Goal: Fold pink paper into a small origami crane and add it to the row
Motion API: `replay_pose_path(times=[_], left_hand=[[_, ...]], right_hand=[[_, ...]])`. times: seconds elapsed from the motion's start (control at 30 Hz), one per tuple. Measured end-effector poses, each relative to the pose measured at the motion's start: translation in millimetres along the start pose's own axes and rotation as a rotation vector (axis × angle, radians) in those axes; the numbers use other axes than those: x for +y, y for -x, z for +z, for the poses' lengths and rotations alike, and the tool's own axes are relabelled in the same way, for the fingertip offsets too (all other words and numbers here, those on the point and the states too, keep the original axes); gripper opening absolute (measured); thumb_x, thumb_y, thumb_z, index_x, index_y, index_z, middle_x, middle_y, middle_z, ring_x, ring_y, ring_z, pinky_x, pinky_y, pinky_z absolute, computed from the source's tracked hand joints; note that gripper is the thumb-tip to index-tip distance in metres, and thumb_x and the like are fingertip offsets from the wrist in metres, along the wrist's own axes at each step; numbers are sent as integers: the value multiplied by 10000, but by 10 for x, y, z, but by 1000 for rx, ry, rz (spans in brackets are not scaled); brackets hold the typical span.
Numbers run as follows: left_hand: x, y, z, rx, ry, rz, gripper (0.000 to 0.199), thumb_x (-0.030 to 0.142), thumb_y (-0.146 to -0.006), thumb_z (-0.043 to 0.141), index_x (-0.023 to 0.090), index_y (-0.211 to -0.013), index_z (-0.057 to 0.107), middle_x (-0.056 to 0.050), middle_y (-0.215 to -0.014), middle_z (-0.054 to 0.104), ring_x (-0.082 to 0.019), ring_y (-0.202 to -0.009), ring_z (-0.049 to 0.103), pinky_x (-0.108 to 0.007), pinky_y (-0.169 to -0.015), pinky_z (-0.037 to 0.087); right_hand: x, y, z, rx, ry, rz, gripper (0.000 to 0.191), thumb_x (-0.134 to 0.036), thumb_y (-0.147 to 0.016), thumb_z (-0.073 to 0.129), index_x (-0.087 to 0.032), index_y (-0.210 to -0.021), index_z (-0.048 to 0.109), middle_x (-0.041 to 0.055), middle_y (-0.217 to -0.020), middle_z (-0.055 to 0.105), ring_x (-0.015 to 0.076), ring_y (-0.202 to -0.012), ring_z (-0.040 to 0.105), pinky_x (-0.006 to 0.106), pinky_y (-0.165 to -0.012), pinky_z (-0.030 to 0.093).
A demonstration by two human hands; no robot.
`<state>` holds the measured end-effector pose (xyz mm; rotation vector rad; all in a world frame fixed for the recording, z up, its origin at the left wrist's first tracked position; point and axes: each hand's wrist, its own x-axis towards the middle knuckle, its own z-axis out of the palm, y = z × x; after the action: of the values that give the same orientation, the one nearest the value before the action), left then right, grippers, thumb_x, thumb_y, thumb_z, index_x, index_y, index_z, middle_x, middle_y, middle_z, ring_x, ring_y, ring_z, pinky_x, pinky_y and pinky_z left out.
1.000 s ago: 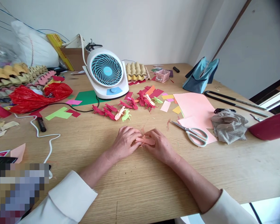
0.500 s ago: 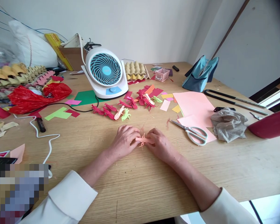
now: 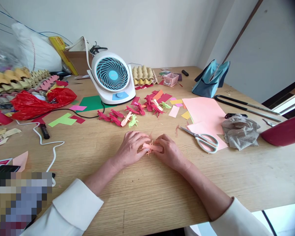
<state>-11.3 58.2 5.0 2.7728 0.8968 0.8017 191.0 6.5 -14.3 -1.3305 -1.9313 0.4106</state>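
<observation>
Between both hands, just above the wooden table [image 3: 127, 196], is a small peach paper figure [image 3: 152, 147] with thin leg-like strips sticking out of its middle. My left hand [image 3: 132, 147] pinches its left end between thumb and fingers. The right end is gripped by my right hand [image 3: 168, 151], the fingers curled around it. Beyond the hands lies a row of similar paper figures in dark red, cream and green, among them a green one [image 3: 133, 121] and a cream one [image 3: 126, 118]. White-handled scissors [image 3: 206, 142] rest to the right, partly on pink paper [image 3: 204, 111].
A white fan [image 3: 113, 78] stands at the back, with egg trays [image 3: 144, 74] beside it. A crumpled grey cloth [image 3: 239, 131], a dark red container [image 3: 285, 131] and a blue bag [image 3: 210, 80] are on the right. At left lie a red plastic bag [image 3: 36, 105] and a white cable [image 3: 54, 154].
The paper figure has turned slightly in my fingers, its strips now angled differently. My left fingers have shifted a little; both hands keep hold of it.
</observation>
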Motion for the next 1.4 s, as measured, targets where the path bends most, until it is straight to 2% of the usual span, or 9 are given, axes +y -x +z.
replay_pose_path(times=[0.2, 0.43, 0.57, 0.73, 0.9, 1.17, 1.4], left_hand=[[8, 69, -127, 111, -15, -57, 205, 258, -889, 624, 228, -1091, 643, -52, -1123, 685, -233, -1092, 578, -425, -978, 407], [-68, 248, -114, 150, 19, -145, 163, 201, -885, 614, 225, -1042, 651, -48, -1070, 692, -221, -1040, 597, -411, -950, 430], [-43, 238, -88, 130, 43, -159, 158, 210, -876, 627, 230, -1028, 667, -44, -1072, 691, -218, -1042, 588, -402, -949, 431], [45, 199, -57, 46, -43, -101, 239, 236, -858, 645, 245, -1096, 656, -44, -1141, 689, -243, -1114, 550, -427, -977, 381], [94, 193, -31, 0, -96, -98, 78, 235, -890, 598, 240, -939, 659, -18, -967, 717, -225, -1001, 577, -428, -940, 343], [127, 201, 30, 3, -80, -122, 53, 228, -888, 596, 230, -907, 647, -14, -905, 695, -208, -926, 575, -406, -900, 346], [84, 226, -8, 47, -84, -160, 63, 226, -875, 617, 236, -924, 656, -27, -935, 689, -218, -941, 557, -402, -905, 364]], right_hand=[[-11, -7, -56, -29, 13, -2, 174, -137, -791, 728, -164, -952, 669, 78, -982, 608, 192, -871, 620, 325, -792, 519], [-22, 9, 17, -42, 93, -12, 86, -189, -835, 706, -165, -910, 673, 79, -951, 614, 201, -881, 611, 336, -796, 503], [-1, 19, 79, 2, 84, -3, 66, -176, -837, 695, -162, -895, 667, 71, -928, 618, 191, -863, 611, 317, -780, 497], [-33, 29, 111, -1, 100, 9, 69, -191, -835, 700, -177, -898, 677, 67, -926, 619, 185, -851, 602, 303, -751, 482], [-77, 41, 129, 13, 106, -15, 69, -234, -851, 694, -187, -820, 655, 53, -881, 604, 177, -812, 578, 292, -719, 459], [-72, 47, 138, -1, 127, -9, 63, -191, -831, 704, -191, -816, 642, 38, -844, 586, 171, -786, 567, 277, -691, 440], [-77, 29, 26, -45, 160, 41, 55, -236, -857, 686, -197, -857, 647, 54, -893, 607, 189, -829, 586, 293, -720, 444]])
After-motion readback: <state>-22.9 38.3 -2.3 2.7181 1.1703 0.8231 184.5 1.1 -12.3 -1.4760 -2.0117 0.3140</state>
